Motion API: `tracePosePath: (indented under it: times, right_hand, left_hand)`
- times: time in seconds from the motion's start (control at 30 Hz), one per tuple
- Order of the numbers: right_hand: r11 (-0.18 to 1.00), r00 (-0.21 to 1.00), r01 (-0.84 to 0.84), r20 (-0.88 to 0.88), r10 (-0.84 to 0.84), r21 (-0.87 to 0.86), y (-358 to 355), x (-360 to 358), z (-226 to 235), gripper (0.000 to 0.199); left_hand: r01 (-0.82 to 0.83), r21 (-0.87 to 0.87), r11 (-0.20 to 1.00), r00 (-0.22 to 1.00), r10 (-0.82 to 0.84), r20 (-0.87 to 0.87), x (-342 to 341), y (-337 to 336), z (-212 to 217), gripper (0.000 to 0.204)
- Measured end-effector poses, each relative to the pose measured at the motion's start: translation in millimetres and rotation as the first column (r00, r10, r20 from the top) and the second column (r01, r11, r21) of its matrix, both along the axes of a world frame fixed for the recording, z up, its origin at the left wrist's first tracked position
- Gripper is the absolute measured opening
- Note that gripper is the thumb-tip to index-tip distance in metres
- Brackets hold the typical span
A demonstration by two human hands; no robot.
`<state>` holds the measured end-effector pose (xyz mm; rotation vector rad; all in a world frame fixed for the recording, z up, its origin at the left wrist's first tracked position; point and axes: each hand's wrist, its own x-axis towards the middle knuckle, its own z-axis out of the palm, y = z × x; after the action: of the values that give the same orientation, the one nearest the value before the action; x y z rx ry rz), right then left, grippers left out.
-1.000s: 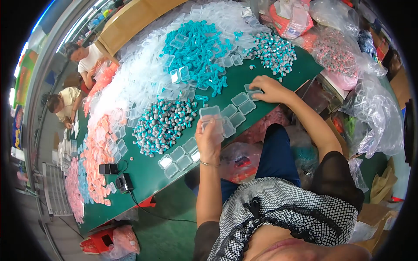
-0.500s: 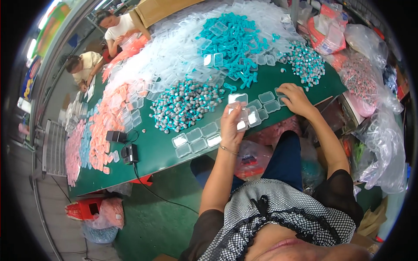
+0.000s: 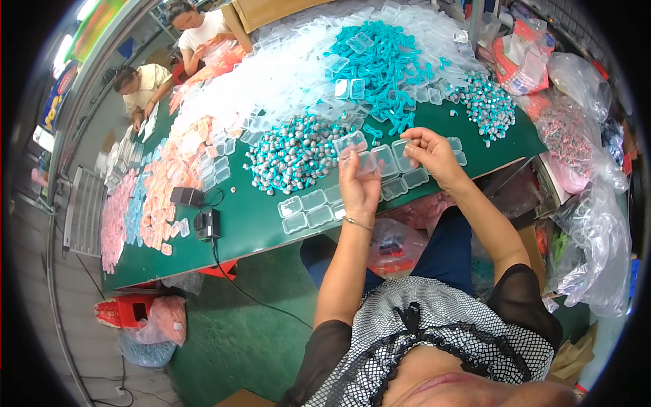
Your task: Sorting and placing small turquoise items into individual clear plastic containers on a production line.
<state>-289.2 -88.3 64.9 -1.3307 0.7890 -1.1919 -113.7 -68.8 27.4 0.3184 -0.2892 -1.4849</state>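
My left hand is raised above the near edge of the green table and holds a small clear plastic box by its lid. My right hand hovers just right of it over a row of open clear boxes, its fingers pinched at the box's edge. A heap of small teal and grey parts lies left of the hands. Behind the hands lies a pile of teal strips. A second heap of teal and grey parts sits at the right.
More open clear boxes lie near the table edge. A black device with a cable sits left. Pink pieces and white clear boxes cover the far table. Two people work at the far end. Plastic bags crowd the right.
My left hand has lifted the clear box higher and my right hand has come in from the row of boxes to meet it. The view has shifted slightly.
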Motion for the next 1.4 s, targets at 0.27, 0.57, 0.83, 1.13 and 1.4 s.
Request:
tracePosePath:
  times: [0.27, 0.57, 0.83, 1.13, 1.4]
  right_hand:
    - [0.377, 0.791, -0.154, -0.343, -0.508, -0.913, 26.0, 16.7, 11.9, 0.021]
    - [0.279, 0.721, -0.278, -0.392, -0.572, -0.919, 35.4, 9.4, 4.1, 0.012]
    - [0.313, 0.716, -0.301, -0.43, -0.55, -0.901, 38.4, -0.8, 0.7, 0.014]
    - [0.483, 0.793, -0.277, -0.481, -0.374, -0.831, 36.5, -2.1, -4.6, 0.023]
    - [0.342, 0.601, -0.476, -0.584, -0.546, -0.81, -8.0, -15.3, 38.1, 0.037]
  left_hand:
    - [-0.019, 0.073, 0.997, 1.0, 0.019, -0.006, 3.2, 0.4, 1.9, 0.019]
    - [0.051, 0.014, 0.999, 0.987, -0.048, -0.154, -6.8, -5.6, -5.6, 0.022]
    - [0.043, -0.021, 0.999, 0.999, -0.043, 0.008, -22.4, -9.7, -7.6, 0.024]
    - [0.268, 0.002, 0.964, 0.954, -0.265, -0.138, -34.4, -12.3, -11.3, 0.033]
    - [0.531, -0.05, 0.846, 0.747, -0.495, -0.445, -29.5, -25.8, -21.9, 0.032]
